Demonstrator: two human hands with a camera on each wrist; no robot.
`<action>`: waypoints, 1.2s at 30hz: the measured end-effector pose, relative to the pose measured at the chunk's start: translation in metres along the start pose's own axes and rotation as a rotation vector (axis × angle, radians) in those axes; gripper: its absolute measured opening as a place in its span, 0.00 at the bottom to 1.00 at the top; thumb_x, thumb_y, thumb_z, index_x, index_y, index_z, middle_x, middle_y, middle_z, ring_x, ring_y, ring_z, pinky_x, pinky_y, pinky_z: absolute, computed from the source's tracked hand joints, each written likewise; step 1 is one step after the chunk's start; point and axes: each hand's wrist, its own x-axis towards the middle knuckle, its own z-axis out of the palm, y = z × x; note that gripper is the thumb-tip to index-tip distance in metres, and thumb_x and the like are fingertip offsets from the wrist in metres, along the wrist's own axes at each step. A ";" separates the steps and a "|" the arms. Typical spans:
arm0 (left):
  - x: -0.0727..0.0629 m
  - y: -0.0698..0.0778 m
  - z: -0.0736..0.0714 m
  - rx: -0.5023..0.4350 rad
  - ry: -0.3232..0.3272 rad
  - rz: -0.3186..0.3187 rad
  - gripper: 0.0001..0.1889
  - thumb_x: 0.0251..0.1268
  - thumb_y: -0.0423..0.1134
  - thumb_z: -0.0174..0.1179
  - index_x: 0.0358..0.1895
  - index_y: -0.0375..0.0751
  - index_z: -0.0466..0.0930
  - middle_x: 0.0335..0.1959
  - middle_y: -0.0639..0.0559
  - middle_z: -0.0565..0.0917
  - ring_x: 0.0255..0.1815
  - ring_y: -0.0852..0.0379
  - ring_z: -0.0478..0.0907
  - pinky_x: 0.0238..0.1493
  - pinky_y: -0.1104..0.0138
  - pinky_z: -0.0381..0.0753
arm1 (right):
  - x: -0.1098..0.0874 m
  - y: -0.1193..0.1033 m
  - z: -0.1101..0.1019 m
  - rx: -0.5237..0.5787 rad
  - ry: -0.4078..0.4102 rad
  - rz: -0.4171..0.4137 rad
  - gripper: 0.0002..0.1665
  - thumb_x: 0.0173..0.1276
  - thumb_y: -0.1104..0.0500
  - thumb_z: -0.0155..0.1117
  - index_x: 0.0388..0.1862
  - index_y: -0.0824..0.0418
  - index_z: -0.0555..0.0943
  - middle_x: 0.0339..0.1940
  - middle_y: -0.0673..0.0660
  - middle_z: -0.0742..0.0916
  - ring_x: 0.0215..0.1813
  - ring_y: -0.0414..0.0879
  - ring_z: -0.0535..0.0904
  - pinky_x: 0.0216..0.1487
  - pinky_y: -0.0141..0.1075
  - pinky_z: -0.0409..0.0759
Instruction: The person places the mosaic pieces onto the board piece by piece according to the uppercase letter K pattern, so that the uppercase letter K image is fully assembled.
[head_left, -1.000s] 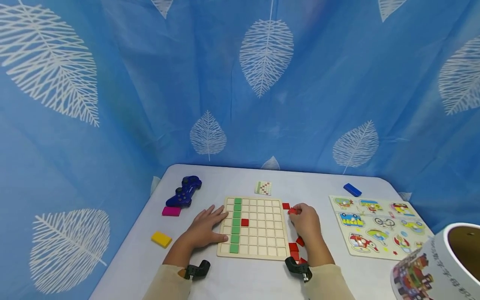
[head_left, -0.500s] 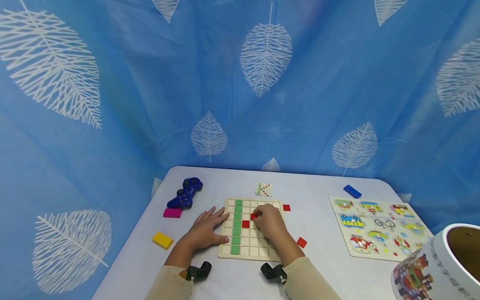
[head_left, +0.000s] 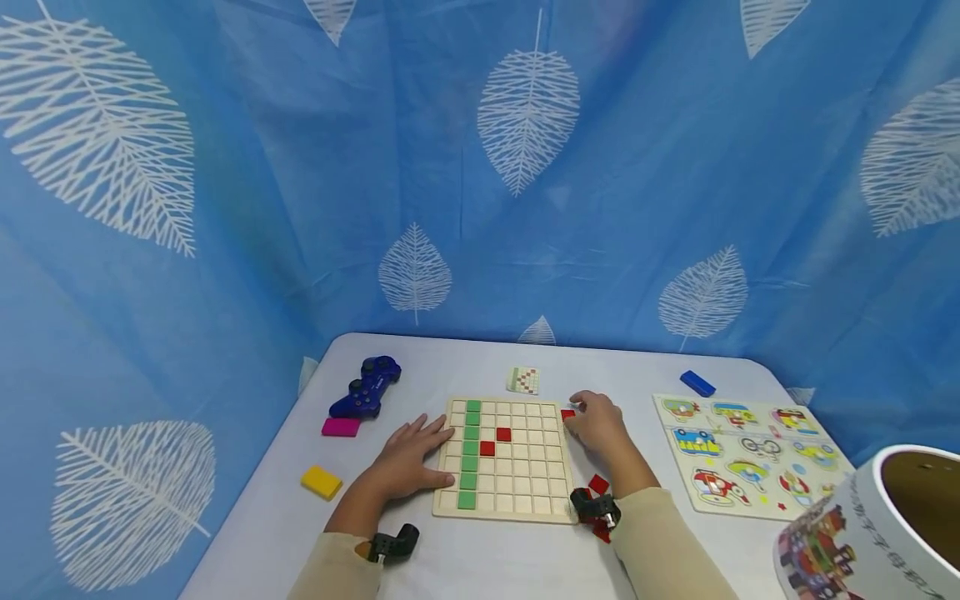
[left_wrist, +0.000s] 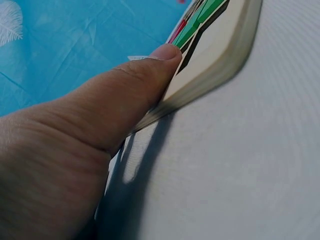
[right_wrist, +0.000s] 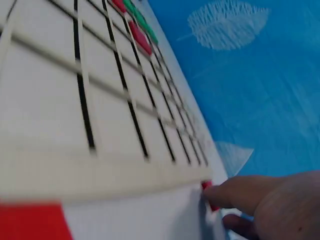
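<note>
Two red tiles (head_left: 504, 435) sit on the grid board (head_left: 522, 483), your left hand (head_left: 407, 460) spread against its left edge, your right hand (head_left: 597, 423) touching a loose tile (head_left: 567, 413) beside the right edge, pinched or not I can't tell; fetching seems the step, lifting it into a square probably next

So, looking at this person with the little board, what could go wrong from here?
The right grip is at a red tile beside the board; that tile might skid away if poorly pinched. Loose tiles lie by the board's near right corner, close to the right sleeve, which could brush them aside. The left grip touches the board's left edge, so a stray push might shift it and jolt the green tiles.
</note>
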 end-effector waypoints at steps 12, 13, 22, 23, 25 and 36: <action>0.000 -0.001 0.002 -0.008 0.015 -0.003 0.48 0.55 0.67 0.74 0.80 0.61 0.68 0.86 0.60 0.57 0.88 0.44 0.43 0.84 0.37 0.41 | 0.009 0.022 -0.004 0.028 -0.055 0.009 0.18 0.70 0.60 0.71 0.57 0.61 0.86 0.62 0.64 0.84 0.67 0.62 0.77 0.71 0.62 0.74; 0.000 -0.001 0.002 -0.006 0.015 -0.004 0.48 0.55 0.67 0.73 0.80 0.61 0.68 0.86 0.60 0.57 0.88 0.44 0.43 0.84 0.37 0.41 | 0.008 0.020 -0.003 0.050 -0.044 0.021 0.18 0.70 0.60 0.71 0.57 0.61 0.85 0.60 0.63 0.84 0.65 0.61 0.78 0.69 0.60 0.76; -0.001 -0.003 -0.001 0.000 0.016 0.002 0.48 0.55 0.67 0.74 0.80 0.61 0.67 0.86 0.59 0.57 0.88 0.43 0.43 0.84 0.39 0.41 | -0.012 -0.038 0.031 0.090 -0.111 -0.150 0.14 0.68 0.60 0.73 0.51 0.60 0.87 0.46 0.54 0.88 0.49 0.50 0.82 0.54 0.49 0.84; -0.002 -0.004 -0.001 0.002 0.019 -0.002 0.48 0.55 0.67 0.74 0.80 0.61 0.67 0.86 0.59 0.57 0.88 0.43 0.43 0.85 0.39 0.41 | -0.014 -0.043 0.036 0.078 -0.121 -0.169 0.13 0.68 0.61 0.73 0.51 0.60 0.87 0.45 0.54 0.88 0.47 0.49 0.81 0.52 0.47 0.84; -0.003 -0.006 -0.001 0.001 0.023 -0.007 0.48 0.55 0.67 0.74 0.80 0.61 0.67 0.86 0.59 0.58 0.88 0.43 0.43 0.85 0.40 0.41 | -0.016 -0.051 0.043 0.050 -0.126 -0.178 0.13 0.67 0.62 0.73 0.50 0.60 0.87 0.41 0.53 0.86 0.43 0.48 0.79 0.47 0.45 0.82; 0.002 -0.005 0.002 -0.009 0.025 0.005 0.48 0.55 0.68 0.74 0.80 0.62 0.67 0.86 0.60 0.57 0.89 0.44 0.43 0.84 0.39 0.41 | -0.012 -0.048 0.044 0.068 -0.112 -0.152 0.12 0.69 0.61 0.72 0.51 0.56 0.87 0.43 0.53 0.86 0.44 0.48 0.80 0.48 0.47 0.83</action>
